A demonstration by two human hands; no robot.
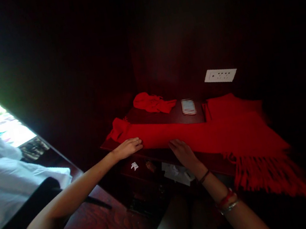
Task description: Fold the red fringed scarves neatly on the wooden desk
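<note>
A long red scarf [194,135] lies spread across the dark desk, with a fringe at its right end hanging over the front edge. Its left end is bunched up at the desk's left side. My left hand [128,148] rests on the scarf near that bunched end, its fingers stretched out along the cloth. To its right, my right hand [181,151] touches the scarf's front edge with flat, extended fingers. Neither hand visibly grips the cloth.
Behind the scarf lie a crumpled red cloth [153,102] and a small pale card-like item [188,107]. A white socket plate [221,75] is on the back wall. Papers [177,173] sit in an open space under the desktop. A dark chair [47,191] and white bedding stand left.
</note>
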